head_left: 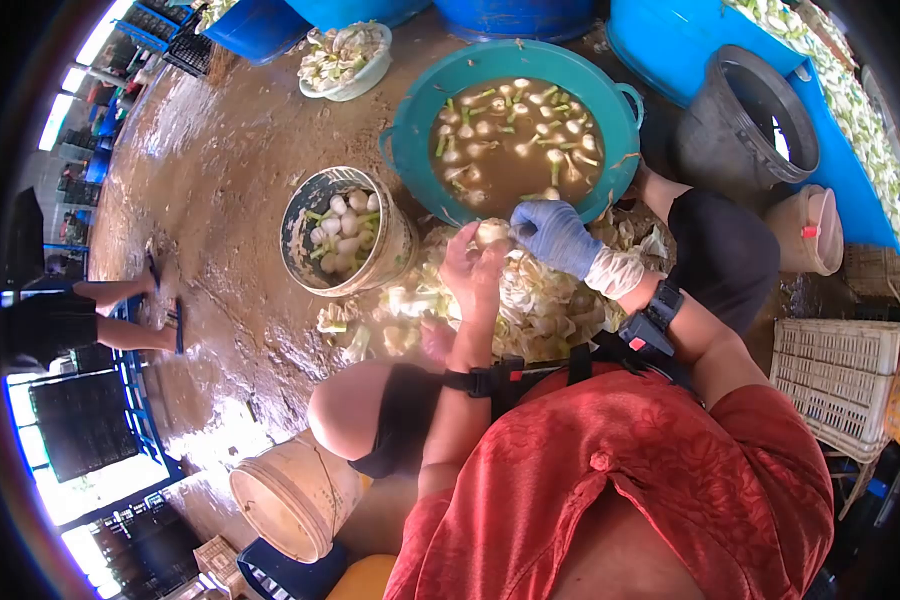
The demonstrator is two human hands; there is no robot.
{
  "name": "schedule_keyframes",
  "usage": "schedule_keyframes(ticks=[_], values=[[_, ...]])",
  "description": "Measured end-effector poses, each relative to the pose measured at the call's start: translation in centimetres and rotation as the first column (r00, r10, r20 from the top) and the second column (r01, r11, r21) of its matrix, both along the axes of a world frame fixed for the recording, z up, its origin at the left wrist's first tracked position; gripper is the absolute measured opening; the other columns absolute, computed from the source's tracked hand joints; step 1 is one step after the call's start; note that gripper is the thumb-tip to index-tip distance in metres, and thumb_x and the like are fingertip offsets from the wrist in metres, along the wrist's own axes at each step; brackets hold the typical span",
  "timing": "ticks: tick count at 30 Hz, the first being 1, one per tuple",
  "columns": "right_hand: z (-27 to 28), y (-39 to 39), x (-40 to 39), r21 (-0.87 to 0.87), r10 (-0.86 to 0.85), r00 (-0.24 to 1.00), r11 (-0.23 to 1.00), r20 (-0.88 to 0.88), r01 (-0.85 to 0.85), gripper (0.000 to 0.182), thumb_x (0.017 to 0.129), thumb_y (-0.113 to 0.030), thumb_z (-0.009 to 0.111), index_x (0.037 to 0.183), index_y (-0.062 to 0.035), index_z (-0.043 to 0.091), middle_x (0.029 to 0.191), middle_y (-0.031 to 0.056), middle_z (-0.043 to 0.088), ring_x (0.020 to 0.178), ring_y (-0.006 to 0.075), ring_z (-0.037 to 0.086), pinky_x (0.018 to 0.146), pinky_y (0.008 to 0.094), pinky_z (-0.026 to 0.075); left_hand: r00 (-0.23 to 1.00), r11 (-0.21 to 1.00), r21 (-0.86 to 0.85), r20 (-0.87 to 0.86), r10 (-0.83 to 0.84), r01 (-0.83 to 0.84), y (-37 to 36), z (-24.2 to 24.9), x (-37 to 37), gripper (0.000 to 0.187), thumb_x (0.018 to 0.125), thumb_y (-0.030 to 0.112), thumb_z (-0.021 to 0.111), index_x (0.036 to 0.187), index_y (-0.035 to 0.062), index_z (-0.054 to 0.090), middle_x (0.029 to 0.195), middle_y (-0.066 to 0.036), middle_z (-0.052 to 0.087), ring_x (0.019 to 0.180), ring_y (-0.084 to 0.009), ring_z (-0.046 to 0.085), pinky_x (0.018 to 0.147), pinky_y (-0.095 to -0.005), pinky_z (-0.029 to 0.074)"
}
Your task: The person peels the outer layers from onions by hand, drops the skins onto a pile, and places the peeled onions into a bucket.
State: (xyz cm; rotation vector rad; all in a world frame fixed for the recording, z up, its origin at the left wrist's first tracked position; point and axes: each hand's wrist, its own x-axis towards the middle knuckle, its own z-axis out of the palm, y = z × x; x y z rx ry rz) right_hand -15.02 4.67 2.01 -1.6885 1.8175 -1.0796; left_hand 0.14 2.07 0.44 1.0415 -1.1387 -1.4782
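Note:
My bare left hand (473,270) is closed around a garlic bulb (490,232), held up above the heap of peelings. My right hand (557,238), in a blue glove with a pale cuff, is closed right beside the bulb. What its fingers pinch, if anything, is hidden. Just beyond both hands stands a green tub (410,130) of murky water, where several trimmed bulbs with short green stems float. Under my hands lies a pile of garlic skins and leaves (540,295). To the left, a dirty white bucket (395,250) holds pale bulbs.
A small basin (355,90) of peelings stands behind on the wet floor (210,200). At the right are a dark bucket (700,135), a pinkish bucket (800,240) and crates (830,370). A tipped white bucket (290,500) lies lower left; another person's legs (135,315) show at left.

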Motion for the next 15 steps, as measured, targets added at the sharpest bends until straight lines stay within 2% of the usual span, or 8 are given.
schedule_keyframes(ticks=[4,7,9,10,11,12,13,15], values=[[-0.2,0.0,-0.2,0.024,0.023,1.000,0.999,0.001,-0.023,0.009,0.073,-0.014,0.061,0.075,-0.0044,0.060,0.068,0.0155,0.060,0.067,0.0335,0.060,0.063,0.0405,0.048,0.998,0.999,-0.032,0.057,-0.026,0.028,-0.2,-0.7,0.5,0.038,0.070,0.003,0.067,0.106,-0.0057,0.057,0.078,-0.007,0.062,0.055,-0.0080,0.053,0.048,-0.0200,0.041],[-0.5,-0.2,-1.2,0.085,-0.033,0.995,0.995,-0.094,0.042,0.012,0.074,-0.016,0.060,0.077,-0.0042,0.061,0.070,0.0164,0.061,0.070,0.0340,0.061,0.066,0.0414,0.048,0.998,0.994,0.095,0.002,-0.061,0.061,-0.2,1.1,0.7,0.038,0.071,0.003,0.066,0.107,-0.0061,0.057,0.079,-0.008,0.063,0.055,-0.0087,0.053,0.047,-0.0199,0.040],[-1.6,-0.5,-2.5,0.110,-0.094,0.978,0.987,-0.185,0.116,0.013,0.074,-0.017,0.060,0.079,-0.0039,0.061,0.072,0.0170,0.062,0.072,0.0341,0.062,0.068,0.0419,0.048,0.953,0.964,0.150,-0.244,-0.180,0.220,-0.7,1.7,0.9,0.035,0.072,0.003,0.065,0.106,-0.0041,0.058,0.080,-0.009,0.063,0.055,-0.0107,0.054,0.046,-0.0206,0.041],[-2.4,-0.6,-3.4,0.214,-0.088,0.954,0.965,-0.288,0.154,0.015,0.075,-0.018,0.060,0.080,-0.0035,0.061,0.073,0.0180,0.062,0.074,0.0343,0.062,0.070,0.0420,0.048,0.953,0.964,0.148,-0.246,-0.178,0.219,-0.6,2.0,1.0,0.035,0.072,0.003,0.065,0.106,-0.0041,0.058,0.080,-0.009,0.063,0.055,-0.0107,0.054,0.046,-0.0206,0.041],[-3.2,-0.7,-4.3,0.310,-0.071,0.920,0.929,-0.386,0.202,0.017,0.075,-0.019,0.059,0.081,-0.0030,0.062,0.074,0.0189,0.062,0.076,0.0345,0.062,0.072,0.0422,0.048,0.900,0.940,0.210,-0.400,-0.170,0.271,-0.5,2.4,1.0,0.035,0.072,0.004,0.065,0.105,-0.0029,0.057,0.083,-0.010,0.063,0.057,-0.0125,0.055,0.046,-0.0212,0.041],[-3.6,-1.2,-5.2,0.492,0.068,0.898,0.853,-0.434,0.173,0.021,0.078,-0.022,0.057,0.083,-0.0024,0.063,0.077,0.0202,0.063,0.079,0.0347,0.063,0.074,0.0423,0.048,0.826,0.907,0.260,-0.544,-0.147,0.332,-0.5,2.6,1.1,0.034,0.072,0.005,0.065,0.104,-0.0018,0.057,0.086,-0.011,0.063,0.060,-0.0143,0.056,0.045,-0.0218,0.041],[-4.0,-0.8,-5.7,0.490,0.068,0.897,0.855,-0.436,0.173,0.021,0.078,-0.022,0.057,0.083,-0.0024,0.063,0.077,0.0202,0.063,0.079,0.0347,0.063,0.074,0.0423,0.048,0.825,0.908,0.257,-0.545,-0.147,0.331,-0.7,2.7,1.1,0.034,0.072,0.005,0.065,0.104,-0.0018,0.057,0.086,-0.011,0.063,0.060,-0.0143,0.056,0.045,-0.0218,0.041],[-4.5,0.6,-6.2,0.622,0.311,0.818,0.780,-0.483,0.072,0.023,0.080,-0.023,0.054,0.087,-0.0034,0.063,0.080,0.0198,0.064,0.080,0.0352,0.062,0.076,0.0418,0.048,0.570,0.856,0.136,-0.795,-0.206,0.499,-1.4,2.5,1.6,0.035,0.073,0.008,0.066,0.105,-0.0003,0.056,0.093,-0.013,0.062,0.066,-0.0174,0.058,0.046,-0.0235,0.042]])
